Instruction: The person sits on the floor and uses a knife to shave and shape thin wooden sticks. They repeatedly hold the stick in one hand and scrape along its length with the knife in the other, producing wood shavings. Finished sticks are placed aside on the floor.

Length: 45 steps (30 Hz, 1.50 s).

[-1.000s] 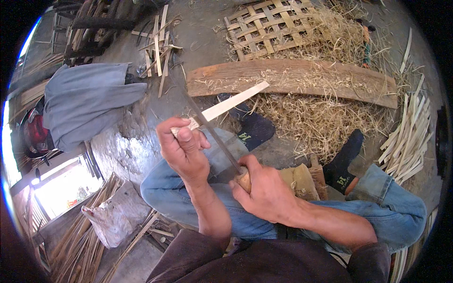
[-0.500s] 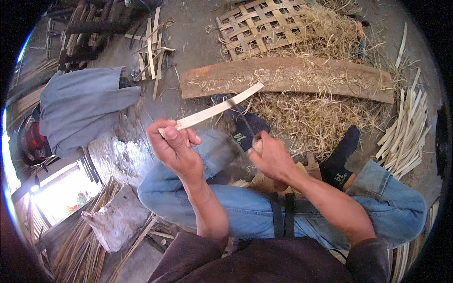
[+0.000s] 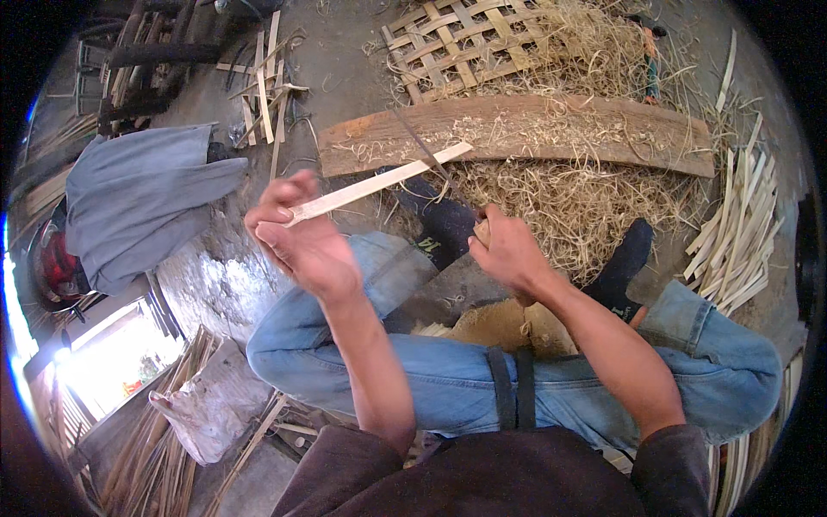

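- Right up in front of the knees, a pale strip [image 3: 370, 185] slants from the left hand [image 3: 303, 241] up and to the right, its far end showing against the near edge of a wooden plank [image 3: 370, 142].
- Left hand's got the near end of that strip caught between thumb and forefinger, pretty light grip by the look of it. Other fingers are lifted and loosely spread, a bit blurry, so can't say exactly how they sit.
- Right hand [image 3: 517, 254] is curled snugly around the chunky, light wooden handle of a knife [image 3: 418, 139]. The strip sits ahead of it and off to its left, well apart from the fingers.
- Thin dark blade crosses the strip close to the far end. Can't tell if the edge is actually touching.
- Strip itself is flat, narrow and straight-sided, smooth-looking and cream coloured.
- Plank is brown, rough-grained and littered with bits; its bend is probably just the fisheye.
- Messy, straw-coloured curly shavings [image 3: 551, 202] are heaped just this side of it, between two dark socks.
- Past the plank there's an open-weave panel [image 3: 465, 43] of flat slats, and off right a fanned pile of whitish strips [image 3: 736, 228].
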Each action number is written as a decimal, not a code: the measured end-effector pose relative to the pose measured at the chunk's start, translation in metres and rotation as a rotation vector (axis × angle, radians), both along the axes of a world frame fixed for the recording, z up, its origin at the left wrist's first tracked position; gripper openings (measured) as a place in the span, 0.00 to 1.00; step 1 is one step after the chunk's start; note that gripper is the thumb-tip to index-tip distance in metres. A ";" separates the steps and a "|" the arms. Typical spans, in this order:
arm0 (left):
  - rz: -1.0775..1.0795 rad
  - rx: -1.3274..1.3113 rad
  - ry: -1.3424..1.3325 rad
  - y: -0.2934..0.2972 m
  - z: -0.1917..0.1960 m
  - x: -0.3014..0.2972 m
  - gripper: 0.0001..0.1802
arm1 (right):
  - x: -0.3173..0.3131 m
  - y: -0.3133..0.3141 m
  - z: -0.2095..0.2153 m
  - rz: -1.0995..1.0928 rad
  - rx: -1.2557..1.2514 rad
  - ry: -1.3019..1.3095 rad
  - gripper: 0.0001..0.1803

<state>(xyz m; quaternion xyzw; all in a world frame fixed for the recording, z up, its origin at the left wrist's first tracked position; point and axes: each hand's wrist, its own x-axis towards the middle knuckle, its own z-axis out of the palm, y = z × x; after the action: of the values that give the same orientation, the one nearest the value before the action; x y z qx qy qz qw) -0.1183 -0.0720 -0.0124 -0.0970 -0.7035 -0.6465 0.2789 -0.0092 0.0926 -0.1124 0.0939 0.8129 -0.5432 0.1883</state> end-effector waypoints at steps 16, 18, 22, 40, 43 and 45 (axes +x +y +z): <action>-0.098 0.340 0.015 0.043 -0.006 -0.003 0.21 | 0.003 -0.010 0.047 0.032 -0.312 0.044 0.21; -0.083 0.370 -0.012 0.043 -0.007 -0.001 0.21 | -0.001 -0.005 0.019 -0.004 -0.233 -0.076 0.22; -0.118 0.341 -0.035 0.042 -0.004 0.000 0.21 | -0.007 0.002 -0.007 -0.049 -0.165 -0.105 0.22; -0.017 0.483 -0.095 0.012 -0.008 -0.011 0.22 | -0.015 0.005 -0.037 0.134 0.121 -0.109 0.17; -0.004 0.517 -0.123 0.012 -0.009 -0.009 0.23 | -0.012 0.019 -0.047 0.112 0.172 -0.197 0.18; -0.026 0.529 -0.103 0.016 -0.007 -0.014 0.23 | -0.009 0.019 -0.055 0.091 0.166 -0.198 0.17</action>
<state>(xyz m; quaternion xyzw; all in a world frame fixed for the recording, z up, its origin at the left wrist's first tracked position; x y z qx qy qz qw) -0.1321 -0.0564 -0.0194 0.0031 -0.5222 -0.8154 0.2500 -0.0180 0.1115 -0.1673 0.1256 0.8359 -0.4528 0.2837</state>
